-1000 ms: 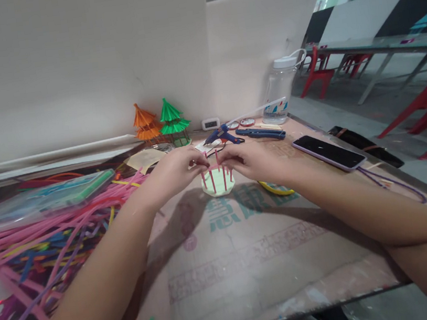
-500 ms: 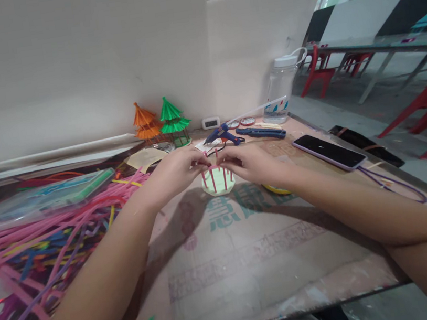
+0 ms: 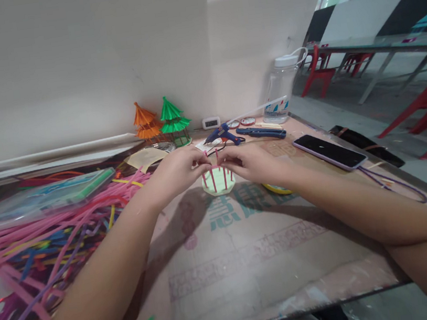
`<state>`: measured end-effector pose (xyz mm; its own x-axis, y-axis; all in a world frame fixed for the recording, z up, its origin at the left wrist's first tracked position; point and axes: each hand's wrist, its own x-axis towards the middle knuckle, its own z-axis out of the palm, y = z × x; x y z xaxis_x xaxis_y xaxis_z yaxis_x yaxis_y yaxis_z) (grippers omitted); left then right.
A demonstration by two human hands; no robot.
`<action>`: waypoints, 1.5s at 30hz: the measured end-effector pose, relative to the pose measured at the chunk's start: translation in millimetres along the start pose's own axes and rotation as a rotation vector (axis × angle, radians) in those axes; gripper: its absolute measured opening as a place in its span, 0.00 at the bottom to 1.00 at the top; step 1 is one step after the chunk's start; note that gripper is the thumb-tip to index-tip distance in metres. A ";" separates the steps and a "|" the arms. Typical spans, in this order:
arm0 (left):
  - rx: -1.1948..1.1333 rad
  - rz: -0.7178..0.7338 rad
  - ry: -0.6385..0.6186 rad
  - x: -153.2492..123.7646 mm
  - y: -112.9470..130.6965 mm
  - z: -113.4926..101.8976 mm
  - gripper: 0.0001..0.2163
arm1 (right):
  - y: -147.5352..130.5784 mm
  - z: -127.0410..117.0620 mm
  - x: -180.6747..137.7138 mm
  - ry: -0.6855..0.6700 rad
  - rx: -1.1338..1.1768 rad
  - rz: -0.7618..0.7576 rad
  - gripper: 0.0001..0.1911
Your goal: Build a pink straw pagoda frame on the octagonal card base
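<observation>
A small model stands mid-table: a pale green base [image 3: 218,181] with several upright pink straw posts [image 3: 213,178]. My left hand [image 3: 177,171] is closed in a pinch at the model's upper left. My right hand [image 3: 251,161] is pinched at its upper right. Between the two sets of fingertips runs a short pink straw piece [image 3: 215,167] across the posts. Both hands touch the model's top.
A heap of pink and coloured straws [image 3: 44,231] covers the left. Orange [image 3: 146,122] and green [image 3: 172,119] straw pavilions stand at the back wall. A blue glue gun [image 3: 221,134], a water jug [image 3: 280,90], a phone [image 3: 328,151] and yellow tape [image 3: 277,189] lie right.
My right hand has edged slightly left toward the model's centre; the left hand and the model stay where they were.
</observation>
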<state>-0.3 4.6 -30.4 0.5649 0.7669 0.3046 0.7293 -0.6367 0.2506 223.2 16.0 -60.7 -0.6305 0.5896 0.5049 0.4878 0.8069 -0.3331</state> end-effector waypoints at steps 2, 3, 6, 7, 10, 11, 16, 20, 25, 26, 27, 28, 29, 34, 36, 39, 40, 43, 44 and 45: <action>0.016 -0.005 0.004 0.1 1.5 0.6 0.08 | 1.7 -2.1 0.4 -0.010 -0.009 -0.004 0.07; 0.024 -0.004 0.006 0.1 1.8 1.0 0.08 | 2.7 -3.8 0.7 -0.016 -0.014 -0.002 0.07; 0.039 0.006 0.003 0.3 1.2 2.3 0.10 | 5.1 -10.5 1.8 -0.044 -0.035 0.019 0.08; 0.042 0.010 0.002 0.3 0.8 2.6 0.10 | 5.4 -12.6 2.1 -0.058 -0.045 0.026 0.08; 0.056 0.020 0.007 0.5 0.2 3.1 0.10 | 4.9 -16.5 2.4 -0.093 -0.077 0.037 0.08; 0.064 0.020 0.009 0.6 0.2 3.2 0.10 | 4.5 -16.8 2.3 -0.096 -0.086 0.038 0.08; 0.083 0.011 0.006 0.5 1.9 2.7 0.10 | 3.2 -15.8 1.8 -0.090 -0.108 0.037 0.09; 0.096 0.011 0.009 -0.2 2.5 1.7 0.10 | 3.9 -15.1 1.4 -0.096 -0.108 0.023 0.08; 0.099 0.035 0.005 -0.2 1.1 1.7 0.10 | 6.0 -12.9 1.1 -0.089 -0.108 0.007 0.07; 0.095 0.042 0.005 -0.1 0.7 1.9 0.10 | 6.1 -12.6 1.0 -0.088 -0.109 0.004 0.07; 0.091 0.049 0.006 0.0 0.3 2.1 0.10 | 6.1 -12.5 1.1 -0.088 -0.110 0.003 0.07; 0.091 0.053 0.007 0.1 0.0 2.4 0.10 | 5.9 -12.6 1.1 -0.090 -0.112 0.003 0.07; 0.091 0.054 0.008 0.2 -0.2 2.7 0.10 | 5.6 -12.7 1.2 -0.092 -0.114 0.005 0.07; 0.102 0.039 0.004 0.4 -0.2 3.1 0.11 | 3.1 -12.3 1.6 -0.089 -0.109 0.029 0.05; 0.105 0.033 0.003 0.4 0.5 2.8 0.11 | 2.4 -11.8 1.7 -0.092 -0.103 0.042 0.05; 0.102 0.030 0.003 0.3 1.6 2.3 0.11 | 2.0 -11.5 1.7 -0.107 -0.092 0.053 0.05; 0.099 0.031 0.003 0.2 1.8 2.3 0.11 | 2.0 -11.6 1.7 -0.110 -0.095 0.054 0.06; 0.102 0.036 0.002 0.3 1.8 2.8 0.10 | 2.3 -11.7 1.6 -0.106 -0.125 0.049 0.06; 0.105 0.036 0.001 0.4 1.5 3.1 0.10 | 2.3 -11.6 1.5 -0.105 -0.141 0.045 0.06; 0.108 0.036 0.000 0.4 1.2 3.3 0.10 | 2.4 -11.3 1.3 -0.103 -0.154 0.040 0.06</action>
<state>2.0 4.3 -33.0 0.5916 0.7435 0.3116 0.7458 -0.6516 0.1388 230.3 18.3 -51.8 -0.6634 0.6283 0.4064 0.5957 0.7721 -0.2213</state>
